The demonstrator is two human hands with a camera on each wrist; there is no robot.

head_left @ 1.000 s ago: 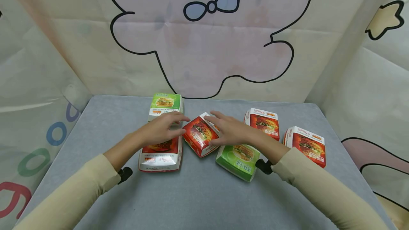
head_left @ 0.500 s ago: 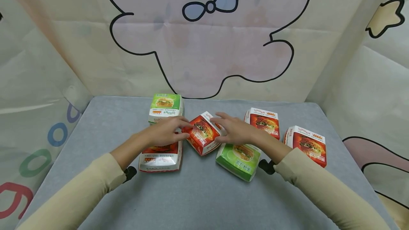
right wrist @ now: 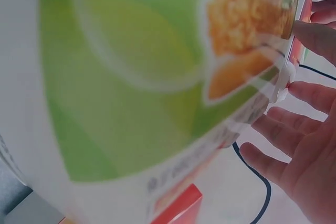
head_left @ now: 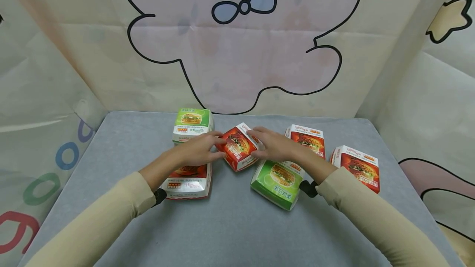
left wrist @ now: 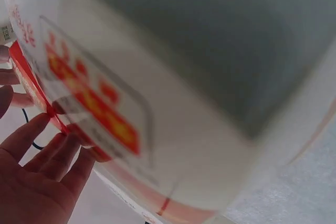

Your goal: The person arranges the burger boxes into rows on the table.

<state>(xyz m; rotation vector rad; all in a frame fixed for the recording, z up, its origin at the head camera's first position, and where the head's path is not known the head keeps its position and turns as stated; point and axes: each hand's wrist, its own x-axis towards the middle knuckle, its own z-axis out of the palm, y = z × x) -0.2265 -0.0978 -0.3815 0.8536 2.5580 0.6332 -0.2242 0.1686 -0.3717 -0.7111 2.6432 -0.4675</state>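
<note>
A red burger box [head_left: 237, 147] stands at an angle between my hands in the head view. My left hand [head_left: 198, 149] grips its left side with thumb and fingers, while my right hand [head_left: 278, 146] holds the right side. Below my left forearm lies another red burger box [head_left: 187, 184], partly covered, and behind that hand is a green one [head_left: 191, 120]. Under my right hand and wrist sits a second green burger box [head_left: 278, 182]. The wrist views show the left fingertips [left wrist: 58, 135] at a red edge and the right hand [right wrist: 310, 156] beyond a blurred green box.
To the right are two more red burger boxes, one [head_left: 308, 139] partly behind my right forearm and one [head_left: 358, 170] farther right. All rest on a grey cloth-covered table [head_left: 237, 230]. Printed fabric walls [head_left: 237, 61] close off the back and sides.
My left hand has moved right onto the middle red burger box, and my right hand has come against its other side. The box has shifted slightly away and to the right.
</note>
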